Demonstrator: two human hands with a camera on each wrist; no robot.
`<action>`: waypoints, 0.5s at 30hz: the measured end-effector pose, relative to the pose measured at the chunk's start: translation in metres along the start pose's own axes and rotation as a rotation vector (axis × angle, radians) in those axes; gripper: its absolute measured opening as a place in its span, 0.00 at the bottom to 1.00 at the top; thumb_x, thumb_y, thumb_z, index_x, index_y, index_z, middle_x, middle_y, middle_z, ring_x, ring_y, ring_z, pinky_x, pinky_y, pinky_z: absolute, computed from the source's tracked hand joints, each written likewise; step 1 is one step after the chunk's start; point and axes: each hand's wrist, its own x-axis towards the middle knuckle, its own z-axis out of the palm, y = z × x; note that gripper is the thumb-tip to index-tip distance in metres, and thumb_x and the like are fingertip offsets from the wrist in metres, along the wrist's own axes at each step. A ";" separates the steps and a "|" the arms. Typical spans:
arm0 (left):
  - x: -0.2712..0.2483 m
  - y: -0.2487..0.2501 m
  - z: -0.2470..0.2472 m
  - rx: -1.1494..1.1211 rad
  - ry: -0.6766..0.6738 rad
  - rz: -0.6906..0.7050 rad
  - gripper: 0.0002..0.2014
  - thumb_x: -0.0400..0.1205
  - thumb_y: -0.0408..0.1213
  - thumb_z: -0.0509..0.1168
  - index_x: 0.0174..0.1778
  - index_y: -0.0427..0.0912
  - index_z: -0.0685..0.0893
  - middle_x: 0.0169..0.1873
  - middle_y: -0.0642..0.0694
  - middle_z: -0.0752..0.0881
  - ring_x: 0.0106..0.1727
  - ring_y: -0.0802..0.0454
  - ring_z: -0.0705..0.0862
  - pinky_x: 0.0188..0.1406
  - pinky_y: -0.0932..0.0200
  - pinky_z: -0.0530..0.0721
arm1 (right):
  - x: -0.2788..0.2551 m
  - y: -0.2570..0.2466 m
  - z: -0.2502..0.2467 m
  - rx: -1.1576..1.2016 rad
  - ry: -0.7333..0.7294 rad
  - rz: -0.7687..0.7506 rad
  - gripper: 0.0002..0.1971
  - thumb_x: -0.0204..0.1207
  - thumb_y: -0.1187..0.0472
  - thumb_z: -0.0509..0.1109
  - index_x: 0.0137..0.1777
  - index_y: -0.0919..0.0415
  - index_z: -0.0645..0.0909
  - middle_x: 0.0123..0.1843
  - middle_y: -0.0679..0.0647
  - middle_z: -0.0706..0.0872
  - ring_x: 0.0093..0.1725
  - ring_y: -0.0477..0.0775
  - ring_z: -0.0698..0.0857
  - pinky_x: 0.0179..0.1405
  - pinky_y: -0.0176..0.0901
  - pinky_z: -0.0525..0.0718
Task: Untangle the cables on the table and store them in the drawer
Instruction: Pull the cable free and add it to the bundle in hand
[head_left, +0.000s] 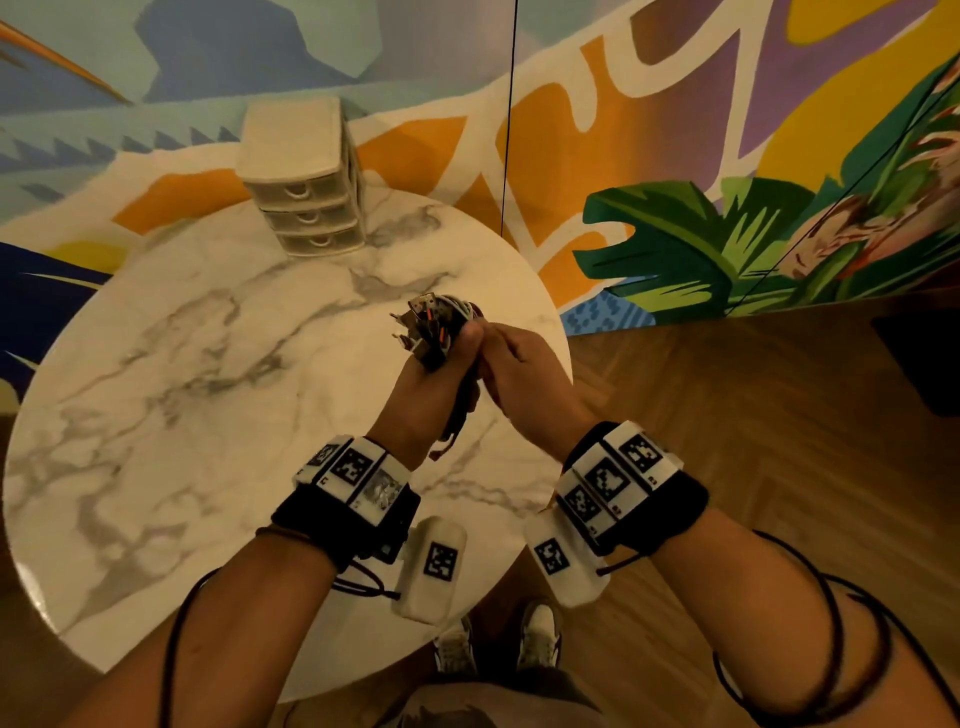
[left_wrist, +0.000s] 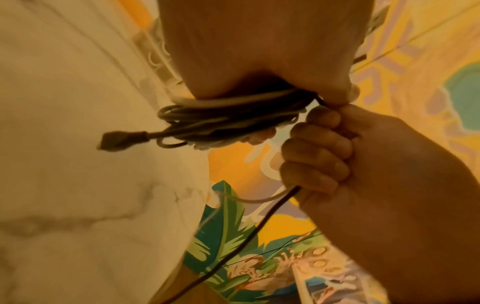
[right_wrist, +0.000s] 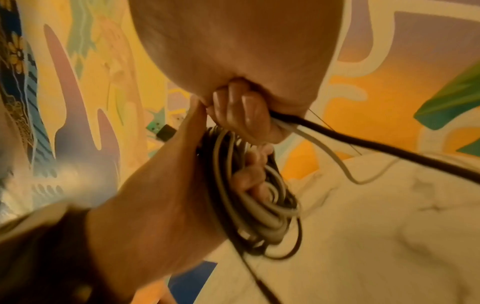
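Both hands fisted: left (head_left: 434, 374) grips coiled cables (head_left: 434, 325), right (head_left: 524, 364) pinches strands.

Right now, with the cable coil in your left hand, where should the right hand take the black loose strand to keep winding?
Likely close beside the cable coil, from its right, where the right hand already pinches the black loose strand; beyond that it hangs slack.

No readable words, brands or numbers showed anywhere. The only signs were black-and-white square code markers on the wrist bands (head_left: 358, 470) and on the white pods (head_left: 434, 566) below them; tiny marks beside those markers were too small to read.
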 end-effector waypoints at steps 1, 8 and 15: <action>0.001 0.002 0.002 -0.059 0.000 -0.008 0.20 0.77 0.60 0.64 0.44 0.45 0.82 0.33 0.38 0.79 0.34 0.45 0.78 0.34 0.50 0.76 | -0.003 0.000 0.003 0.012 0.025 -0.012 0.22 0.87 0.53 0.52 0.31 0.52 0.74 0.18 0.42 0.73 0.20 0.42 0.69 0.26 0.34 0.65; 0.023 0.024 -0.004 -0.489 0.050 -0.073 0.13 0.76 0.48 0.69 0.46 0.43 0.78 0.31 0.47 0.75 0.26 0.52 0.73 0.26 0.58 0.75 | -0.038 0.007 0.022 0.131 -0.019 -0.060 0.26 0.86 0.51 0.55 0.25 0.55 0.76 0.18 0.46 0.69 0.20 0.43 0.68 0.27 0.33 0.67; 0.019 0.039 -0.007 -0.710 -0.242 -0.050 0.20 0.76 0.35 0.56 0.64 0.34 0.75 0.30 0.48 0.71 0.22 0.56 0.65 0.31 0.61 0.69 | -0.030 0.046 0.030 0.409 -0.107 0.286 0.26 0.86 0.58 0.53 0.22 0.54 0.65 0.21 0.50 0.62 0.20 0.45 0.59 0.22 0.36 0.58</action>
